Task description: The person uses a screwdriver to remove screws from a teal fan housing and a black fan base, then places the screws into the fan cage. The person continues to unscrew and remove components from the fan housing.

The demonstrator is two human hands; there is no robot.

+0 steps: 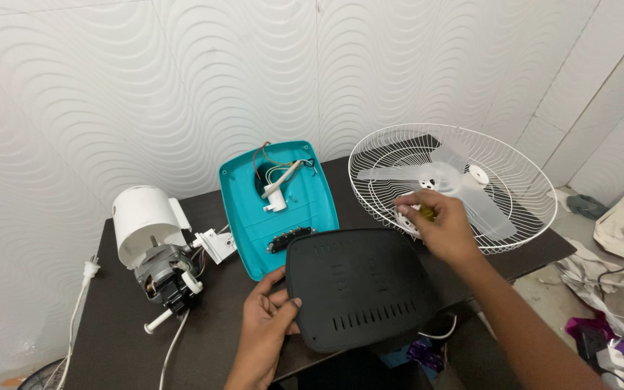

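My left hand (269, 318) grips the left edge of a black plastic base cover (359, 285) lying on the dark table (120, 318). My right hand (438, 224) reaches into the white wire fan guard (399, 155) and holds a small yellow-handled tool (425, 211), likely a screwdriver. A translucent fan blade (445, 177) lies inside the guard. Behind the black cover leans a teal fan base shell (247, 217) with wires and a white stem inside.
A fan motor with white housing (154, 245) sits at the table's left, its white cord and plug (89, 271) hanging off the edge. Cloths, papers and cables lie on the floor at right (615, 245). A wavy white wall stands close behind.
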